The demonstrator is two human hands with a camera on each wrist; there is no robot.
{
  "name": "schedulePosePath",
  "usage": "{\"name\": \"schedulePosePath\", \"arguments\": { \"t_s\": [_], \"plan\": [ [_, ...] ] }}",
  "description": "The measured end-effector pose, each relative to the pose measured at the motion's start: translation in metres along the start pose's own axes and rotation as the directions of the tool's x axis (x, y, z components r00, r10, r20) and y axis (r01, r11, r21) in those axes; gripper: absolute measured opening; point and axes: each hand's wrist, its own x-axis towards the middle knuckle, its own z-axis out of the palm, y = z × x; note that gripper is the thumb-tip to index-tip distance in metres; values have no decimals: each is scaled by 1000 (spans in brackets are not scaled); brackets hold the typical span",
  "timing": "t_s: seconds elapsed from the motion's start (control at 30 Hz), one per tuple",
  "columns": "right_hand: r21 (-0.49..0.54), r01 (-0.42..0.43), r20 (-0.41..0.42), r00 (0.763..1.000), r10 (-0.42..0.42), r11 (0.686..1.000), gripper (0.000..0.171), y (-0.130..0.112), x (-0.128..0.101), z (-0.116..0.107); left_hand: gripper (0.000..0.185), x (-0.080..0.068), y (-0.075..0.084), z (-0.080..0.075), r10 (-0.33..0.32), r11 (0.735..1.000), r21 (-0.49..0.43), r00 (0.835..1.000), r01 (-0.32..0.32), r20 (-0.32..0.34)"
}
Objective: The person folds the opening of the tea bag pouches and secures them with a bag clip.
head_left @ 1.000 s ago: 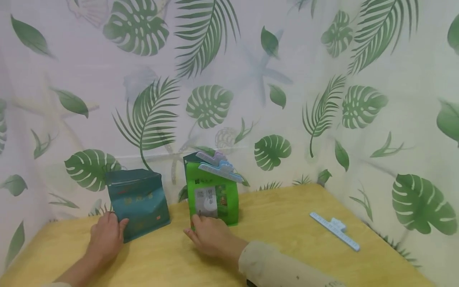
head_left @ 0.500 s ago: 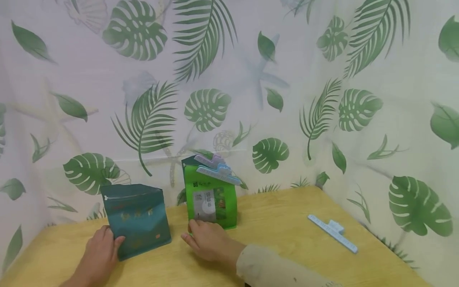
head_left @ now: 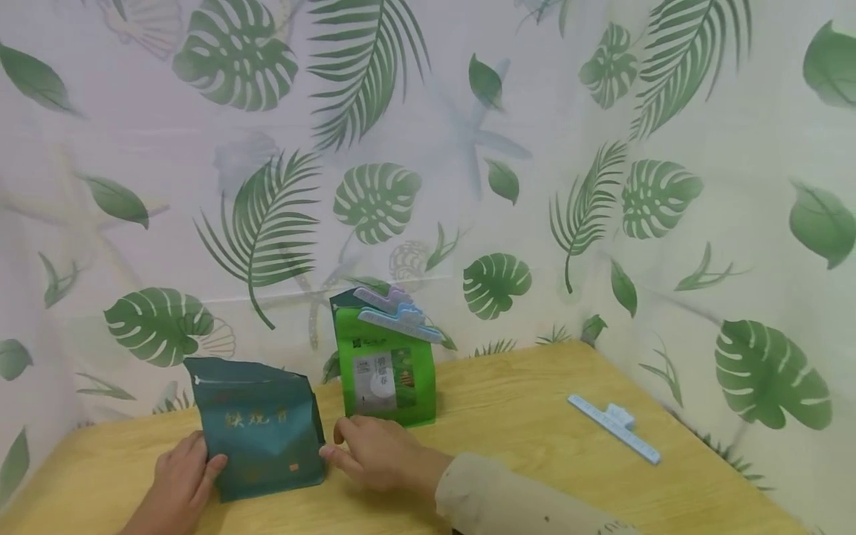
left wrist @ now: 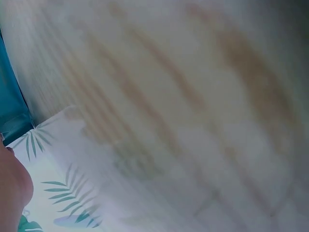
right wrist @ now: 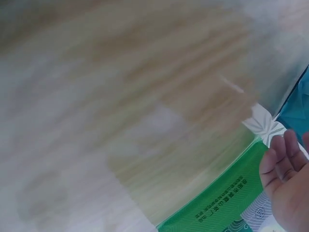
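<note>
A dark teal stand-up pouch [head_left: 264, 438] with gold characters stands at the front left of the table. My left hand [head_left: 177, 479] grips its left edge, thumb on the front face and fingers behind. My right hand [head_left: 384, 453] is beside its right edge, fingers loosely bent and holding nothing, the thumb tip right at that edge. Just behind the right hand stands a bright green pouch [head_left: 421, 401], with a blue bag clip [head_left: 401, 325] across its top. In the right wrist view, the right fingers [right wrist: 280, 157] overlap the green pouch.
Behind the green pouch, another dark teal pouch [head_left: 339, 305] shows only a corner, near a purple clip [head_left: 381, 299]. A light blue clip [head_left: 614, 429] lies on the wooden table [head_left: 508, 416] to the right. Leaf-printed sheeting [head_left: 428, 134] stands behind the table.
My left hand has drawn the teal pouch nearer and slightly right, turning its face more to the front. My right hand has moved off the green pouch's lower edge toward the teal pouch.
</note>
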Motion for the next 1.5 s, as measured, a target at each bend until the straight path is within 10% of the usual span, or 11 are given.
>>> {"name": "schedulePosePath", "arguments": {
  "t_s": [0.23, 0.6, 0.87, 1.5],
  "plan": [
    [-14, 114, 29, 993, -113, 993, 49, -5, 1, -1, 15, -1, 4, 3, 109, 992, -47, 987, -115, -117],
    [-69, 246, 25, 969, -245, 967, 34, -9, 0, -1, 5, 0, 2, 3, 52, 990, -119, 988, -69, -147],
    [-107, 315, 27, 949, -314, 943, 29, -10, 2, 4, 12, -2, -10, 10, 273, 958, -8, 926, -285, -261],
    [-162, 341, -34, 936, -350, 926, 32, -1, -17, -3, 18, 2, 11, 13, 395, 908, -22, 870, -419, -295]
  ]
}}
